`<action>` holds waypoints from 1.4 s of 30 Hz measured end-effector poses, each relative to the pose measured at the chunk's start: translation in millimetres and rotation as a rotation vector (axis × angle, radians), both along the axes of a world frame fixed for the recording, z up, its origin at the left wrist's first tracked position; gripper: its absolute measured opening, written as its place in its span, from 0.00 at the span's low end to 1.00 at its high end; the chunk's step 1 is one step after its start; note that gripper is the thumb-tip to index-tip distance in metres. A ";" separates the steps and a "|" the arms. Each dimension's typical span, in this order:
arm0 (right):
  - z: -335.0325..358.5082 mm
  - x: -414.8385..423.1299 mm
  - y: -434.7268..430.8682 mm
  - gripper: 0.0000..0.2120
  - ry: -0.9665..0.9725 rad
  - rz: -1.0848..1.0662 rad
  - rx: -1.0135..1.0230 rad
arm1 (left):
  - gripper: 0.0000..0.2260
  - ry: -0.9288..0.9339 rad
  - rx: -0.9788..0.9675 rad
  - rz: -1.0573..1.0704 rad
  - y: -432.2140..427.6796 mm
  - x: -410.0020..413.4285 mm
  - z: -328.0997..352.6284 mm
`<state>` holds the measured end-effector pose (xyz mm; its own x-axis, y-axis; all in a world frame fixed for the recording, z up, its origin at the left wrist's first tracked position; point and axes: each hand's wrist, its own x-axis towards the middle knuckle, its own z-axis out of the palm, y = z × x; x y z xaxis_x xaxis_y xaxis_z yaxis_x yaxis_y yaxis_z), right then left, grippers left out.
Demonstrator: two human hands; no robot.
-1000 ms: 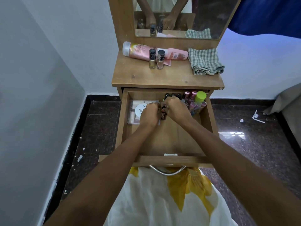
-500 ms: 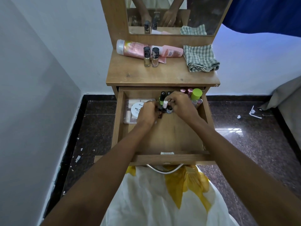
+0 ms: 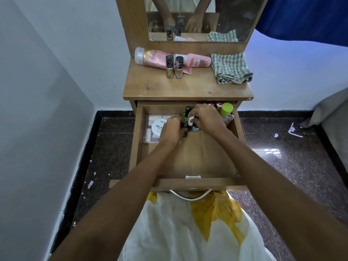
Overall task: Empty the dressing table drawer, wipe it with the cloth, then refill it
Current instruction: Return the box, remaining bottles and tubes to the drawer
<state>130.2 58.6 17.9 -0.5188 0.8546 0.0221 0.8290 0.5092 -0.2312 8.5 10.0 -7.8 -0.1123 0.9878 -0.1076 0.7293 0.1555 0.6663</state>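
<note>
The wooden drawer (image 3: 203, 162) of the dressing table stands pulled out toward me. At its far end, both hands are closed around a cluster of small nail polish bottles (image 3: 190, 122). My left hand (image 3: 172, 129) grips some on the left, my right hand (image 3: 207, 117) grips others on the right. A clear box (image 3: 150, 132) with a white nail polish remover lid lies at the drawer's left. A green-capped bottle (image 3: 227, 109) and pink tubes stand at the far right corner. The checked cloth (image 3: 230, 69) lies folded on the table top.
On the table top (image 3: 188, 87) lie two pink lotion bottles (image 3: 154, 57) and two upright nail polish bottles (image 3: 174, 69). A mirror (image 3: 199, 17) rises behind. A white wall runs along the left. Dark granite floor with paper scraps surrounds the table.
Both hands have gathered more bottles and lifted slightly; white- and green-capped bottles now show between the fingers. The camera view shifted a little.
</note>
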 end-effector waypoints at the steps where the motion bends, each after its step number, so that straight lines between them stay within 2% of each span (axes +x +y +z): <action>1: 0.4 -0.1 0.5 0.12 -0.002 -0.001 0.003 | 0.08 0.006 -0.001 -0.003 0.0 0.1 0.2; 11: 3.6 0.6 4.7 0.13 -0.086 0.029 -0.080 | 0.09 0.048 -0.028 -0.018 -0.3 0.6 2.2; 17: 1.7 -1.0 6.4 0.16 -0.106 0.046 -0.166 | 0.05 0.079 -0.033 0.005 0.7 1.8 3.8; 33: -1.2 -0.8 0.2 0.15 -0.102 0.052 0.006 | 0.06 0.116 -0.040 0.059 12.2 8.5 6.6; 42: -3.3 -0.6 -0.3 0.14 -0.068 0.035 0.012 | 0.11 0.180 -0.013 0.034 20.1 7.2 0.2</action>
<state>129.6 58.3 14.6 -0.5490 0.8358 -0.0043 0.8242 0.5406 -0.1688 15.7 30.0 -7.6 -0.1646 0.9817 -0.0955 0.8305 0.1901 0.5236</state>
